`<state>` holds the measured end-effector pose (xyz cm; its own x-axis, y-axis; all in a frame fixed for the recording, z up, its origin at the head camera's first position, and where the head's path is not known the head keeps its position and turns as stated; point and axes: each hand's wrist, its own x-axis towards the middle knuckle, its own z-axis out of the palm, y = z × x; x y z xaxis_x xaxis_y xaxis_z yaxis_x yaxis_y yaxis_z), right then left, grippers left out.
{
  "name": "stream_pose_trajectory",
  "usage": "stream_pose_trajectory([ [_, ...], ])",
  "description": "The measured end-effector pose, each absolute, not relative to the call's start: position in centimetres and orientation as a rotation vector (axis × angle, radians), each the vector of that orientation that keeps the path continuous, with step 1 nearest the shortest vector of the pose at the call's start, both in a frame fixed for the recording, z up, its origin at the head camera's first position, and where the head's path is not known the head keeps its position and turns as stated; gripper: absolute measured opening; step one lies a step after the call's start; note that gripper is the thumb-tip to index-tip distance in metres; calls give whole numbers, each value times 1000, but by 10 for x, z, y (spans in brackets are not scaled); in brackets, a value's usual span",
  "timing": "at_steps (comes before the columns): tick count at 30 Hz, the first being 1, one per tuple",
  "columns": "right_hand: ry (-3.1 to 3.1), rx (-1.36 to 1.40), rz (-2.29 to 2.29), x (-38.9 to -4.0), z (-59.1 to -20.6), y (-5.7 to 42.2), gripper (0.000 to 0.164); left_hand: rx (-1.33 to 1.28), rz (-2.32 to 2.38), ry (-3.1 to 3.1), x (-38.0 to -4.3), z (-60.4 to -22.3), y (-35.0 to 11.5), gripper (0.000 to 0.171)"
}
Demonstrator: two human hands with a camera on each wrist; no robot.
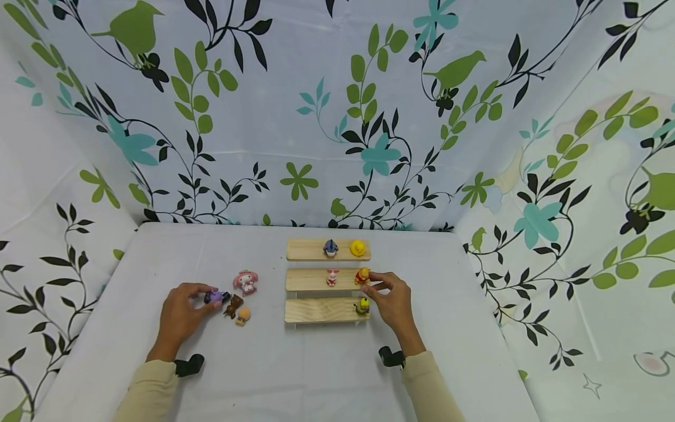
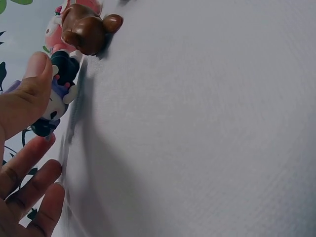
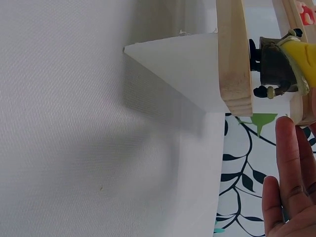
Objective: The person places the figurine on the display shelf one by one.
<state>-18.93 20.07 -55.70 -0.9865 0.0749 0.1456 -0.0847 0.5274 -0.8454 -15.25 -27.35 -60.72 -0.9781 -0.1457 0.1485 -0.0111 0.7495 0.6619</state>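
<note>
My left hand [image 1: 181, 313] pinches a small purple-and-black figurine [image 1: 215, 297] between thumb and fingers at the table's left. In the left wrist view this figurine [image 2: 58, 101] lies sideways under my thumb, its face white. Beside it are a brown bear figurine [image 1: 233, 306], a pink-hooded figurine [image 1: 245, 282] and a small orange-headed figurine [image 1: 243, 316]. On the right, my right hand [image 1: 394, 302] pinches a yellow-and-red bear figurine [image 1: 362, 276] at the right end of the middle wooden shelf [image 1: 308, 279]. My other right fingers extend past the shelf end.
A pink figurine [image 1: 331, 278] stands on the middle shelf. The top shelf [image 1: 306, 249] holds a blue-grey figurine [image 1: 330, 248] and a yellow duck [image 1: 358, 248]. On the lowest shelf [image 1: 321, 310], a yellow-headed figurine [image 1: 362, 305] stands near my right hand. Patterned cloth walls surround the white table.
</note>
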Motion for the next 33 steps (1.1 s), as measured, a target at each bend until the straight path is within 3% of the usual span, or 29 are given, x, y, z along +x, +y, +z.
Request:
stream_pose_trajectory([
  [23, -2591, 23, 1435, -191, -562, 201, 36, 167, -1074, -2709, -154, -595, -262, 36],
  [33, -2582, 24, 1468, -189, -561, 201, 37, 118, -1073, -2662, -162, -573, -247, 37],
])
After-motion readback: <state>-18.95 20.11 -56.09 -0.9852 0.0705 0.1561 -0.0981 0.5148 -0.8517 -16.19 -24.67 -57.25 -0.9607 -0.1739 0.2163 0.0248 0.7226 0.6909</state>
